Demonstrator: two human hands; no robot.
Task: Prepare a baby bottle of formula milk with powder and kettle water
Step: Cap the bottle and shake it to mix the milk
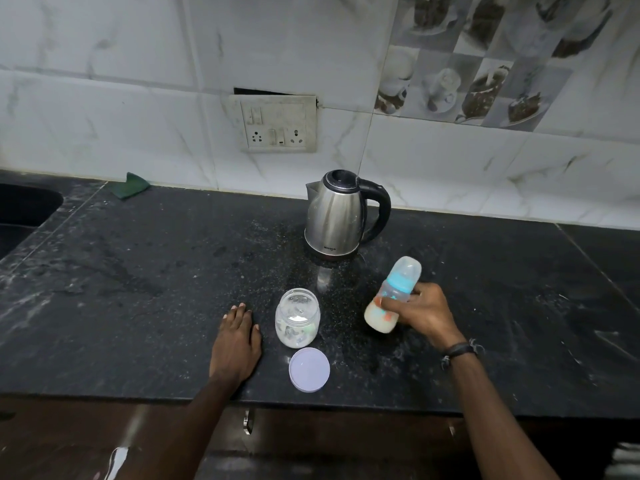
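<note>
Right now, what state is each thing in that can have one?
baby bottle: capped, tilted, milky liquid inside, held by right hand
left hand: flat on countertop
powder jar: open, upright, little powder left
jar lid: off, lying on countertop
kettle: lid closed, upright

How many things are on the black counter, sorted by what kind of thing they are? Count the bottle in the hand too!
Kettles: 1, the steel kettle
Baby bottles: 1, the baby bottle gripped by the right hand
Jars: 1, the open powder jar
Lids: 1, the loose jar lid
Green cloths: 1, the green cloth
Total: 5
</note>
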